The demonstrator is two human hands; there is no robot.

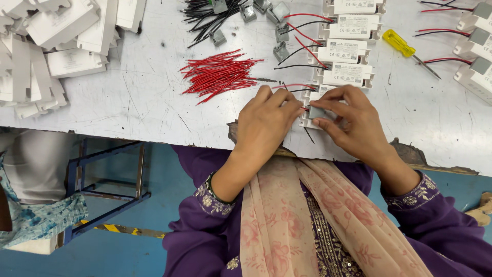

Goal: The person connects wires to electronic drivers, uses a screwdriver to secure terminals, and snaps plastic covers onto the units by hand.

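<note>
At table edge: right hand (353, 123) pinches grey cover (316, 112); left hand (266, 123) clamps white box (309, 122).

An electronics assembly workshop: a scratched workbench (143, 97) with red wires (218, 77), white driver boxes (344, 50) and a screwdriver (407, 51).

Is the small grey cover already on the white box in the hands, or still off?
Cannot tell. The right hand pinches the grey cover against the white box; the left hand hides the joint.
</note>
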